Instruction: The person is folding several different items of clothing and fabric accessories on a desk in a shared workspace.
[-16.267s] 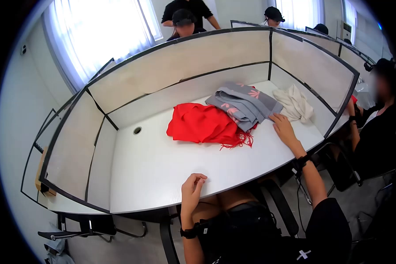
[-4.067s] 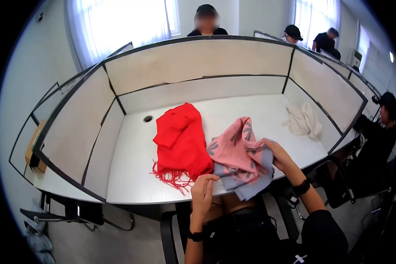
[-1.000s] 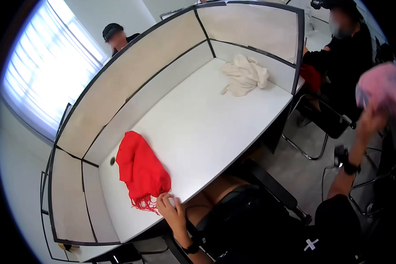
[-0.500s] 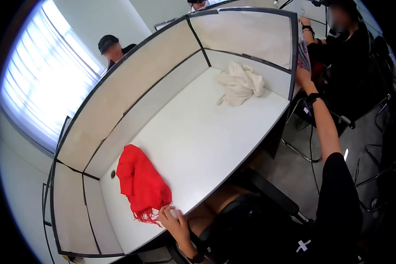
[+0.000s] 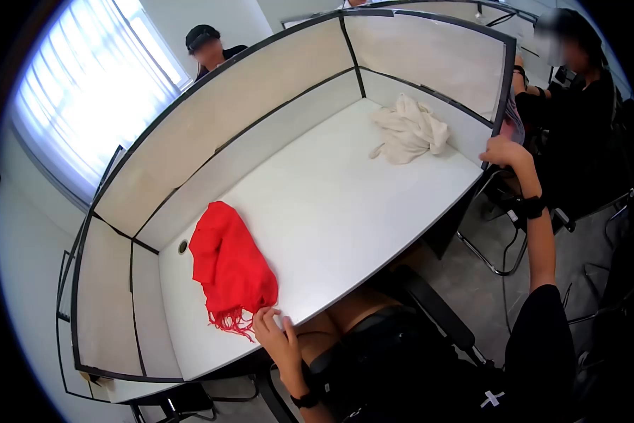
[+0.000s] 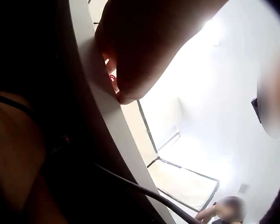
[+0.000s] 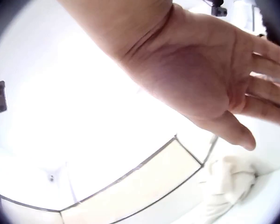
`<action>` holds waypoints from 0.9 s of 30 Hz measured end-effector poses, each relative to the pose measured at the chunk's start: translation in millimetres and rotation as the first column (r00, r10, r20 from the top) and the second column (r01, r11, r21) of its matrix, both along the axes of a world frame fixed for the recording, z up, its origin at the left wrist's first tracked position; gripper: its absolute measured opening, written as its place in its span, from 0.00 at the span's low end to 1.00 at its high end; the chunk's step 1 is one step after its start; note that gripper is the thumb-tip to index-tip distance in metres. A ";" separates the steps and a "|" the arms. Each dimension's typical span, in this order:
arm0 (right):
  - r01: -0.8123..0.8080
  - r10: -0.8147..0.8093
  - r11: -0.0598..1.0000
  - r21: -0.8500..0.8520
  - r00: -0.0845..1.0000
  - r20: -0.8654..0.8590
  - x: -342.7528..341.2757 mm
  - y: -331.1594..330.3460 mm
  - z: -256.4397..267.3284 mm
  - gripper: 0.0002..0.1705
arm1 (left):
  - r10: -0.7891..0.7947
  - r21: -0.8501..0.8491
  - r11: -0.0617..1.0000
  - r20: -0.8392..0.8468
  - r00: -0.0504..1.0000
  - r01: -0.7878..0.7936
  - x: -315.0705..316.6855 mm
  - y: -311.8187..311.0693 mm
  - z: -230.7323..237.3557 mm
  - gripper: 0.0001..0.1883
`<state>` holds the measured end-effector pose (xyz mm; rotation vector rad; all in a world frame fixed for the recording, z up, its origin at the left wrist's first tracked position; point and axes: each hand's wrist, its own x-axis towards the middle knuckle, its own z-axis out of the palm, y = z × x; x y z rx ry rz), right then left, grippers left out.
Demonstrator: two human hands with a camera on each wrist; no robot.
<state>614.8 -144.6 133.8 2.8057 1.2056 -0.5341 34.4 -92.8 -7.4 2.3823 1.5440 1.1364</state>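
No words, labels, brands or numbers can be read; a plain white cross-shaped mark [image 5: 492, 399] shows on the black clothing [image 5: 542, 345].

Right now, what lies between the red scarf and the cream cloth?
Only bare white desktop between the red scarf and cream cloth; the head view shows it.

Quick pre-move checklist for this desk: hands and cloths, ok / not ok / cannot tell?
1. Right hand free: ok, fingers extended, no grip visible.
2. Left hand clear of the red scarf: cannot tell; fingertips are right by its fringe.
3. Red scarf lying wholly on the desk: ok.
4. Cream cloth flat: not ok, crumpled near the far right corner.
5. Patterned cloth off this desk: ok, beyond the right partition.
6. Patterned cloth neatly folded: cannot tell, mostly hidden.
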 end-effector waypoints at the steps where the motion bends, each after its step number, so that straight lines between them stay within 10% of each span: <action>1: -0.006 0.006 1.000 -0.005 1.000 0.002 -8.2 8.2 0.7 0.27 | -0.004 0.004 1.000 0.004 1.000 0.004 -0.2 -0.4 -0.4 0.11; 3: -0.419 0.388 0.829 0.371 0.908 0.158 -19.5 28.1 -7.5 0.33 | 0.006 -0.002 1.000 0.010 1.000 -0.006 -1.8 0.5 -2.9 0.12; 5: -0.581 0.325 0.593 0.558 0.807 0.494 -20.9 69.4 -37.1 0.44 | 0.005 0.019 1.000 0.003 1.000 -0.005 -1.6 0.2 -2.9 0.12; 8: -0.416 0.290 0.715 0.562 0.908 0.302 0.1 144.8 -90.4 0.53 | 0.011 0.012 1.000 0.014 1.000 -0.011 -1.1 -0.7 -1.6 0.12; 9: -0.468 0.200 0.699 0.541 0.854 0.480 1.0 159.4 -126.7 0.52 | 0.008 0.006 1.000 0.016 1.000 -0.008 -1.1 -1.0 -1.6 0.12; 12: -0.258 0.100 0.830 0.494 0.941 0.323 -52.0 164.1 -89.9 0.44 | 0.036 0.016 0.999 0.044 0.998 -0.037 1.8 -2.8 0.9 0.12; 15: -0.504 0.493 0.453 0.735 0.829 0.264 -63.2 166.0 -101.8 0.28 | 0.064 -0.019 0.998 0.075 0.995 -0.062 3.5 -3.2 0.0 0.12; 18: -0.340 0.535 0.701 0.627 0.831 -0.148 -128.9 145.9 -56.0 0.22 | 0.065 -0.027 0.998 0.088 0.994 -0.063 0.2 -3.9 2.2 0.12; 27: -0.211 0.923 0.371 0.904 0.190 -0.334 -268.7 133.0 6.3 0.15 | -0.092 0.074 0.995 0.305 0.948 0.073 3.0 10.3 58.7 0.15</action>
